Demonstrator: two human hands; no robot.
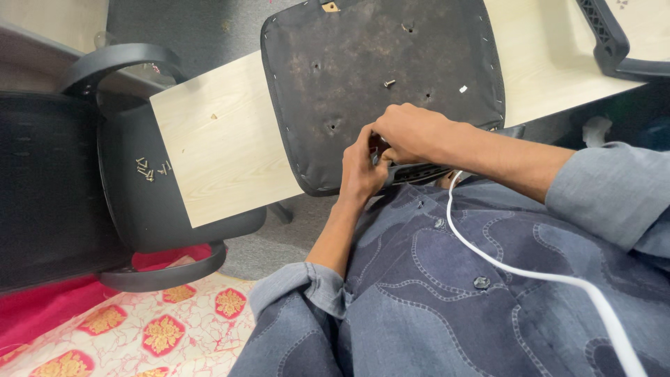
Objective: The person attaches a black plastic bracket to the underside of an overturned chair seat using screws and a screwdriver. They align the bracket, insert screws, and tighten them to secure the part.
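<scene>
Both hands meet at the near edge of the upside-down black seat pad (380, 84). The left hand (361, 171) and right hand (412, 132) have their fingers curled tight on a black armrest piece (417, 172), which lies left to right. Loose screws (150, 169) sit on another chair seat (150, 202), far left.
</scene>
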